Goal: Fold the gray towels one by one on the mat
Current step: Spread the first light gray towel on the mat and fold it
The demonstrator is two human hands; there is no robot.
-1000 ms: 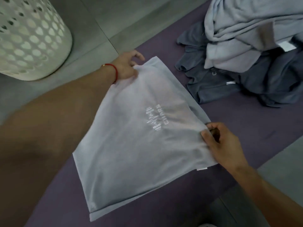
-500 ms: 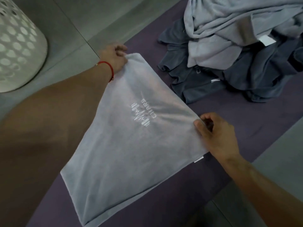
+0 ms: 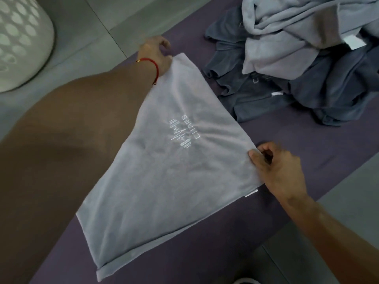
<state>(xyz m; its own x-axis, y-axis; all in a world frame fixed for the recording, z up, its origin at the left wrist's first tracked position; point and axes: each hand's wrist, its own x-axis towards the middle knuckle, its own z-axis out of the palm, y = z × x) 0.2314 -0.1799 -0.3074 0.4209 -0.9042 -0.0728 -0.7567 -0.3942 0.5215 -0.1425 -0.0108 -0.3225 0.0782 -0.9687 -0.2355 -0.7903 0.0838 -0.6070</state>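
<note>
A light gray towel with white embroidered lettering is stretched over the purple mat, folded double, its near fold lying on the mat. My left hand, with a red cord at the wrist, pinches the far corner. My right hand pinches the right corner, thumb on top. The far edge between both hands looks lifted and taut. A heap of unfolded light gray towels and dark gray towels lies at the mat's far right.
A white perforated laundry basket stands on the gray tiled floor at the far left. The floor also shows right of the mat. My left forearm covers the mat's left side.
Both hands kept their grip on the towel's corners. The towel has swung a little, its far corner toward the pile, and is stretched tighter between the hands.
</note>
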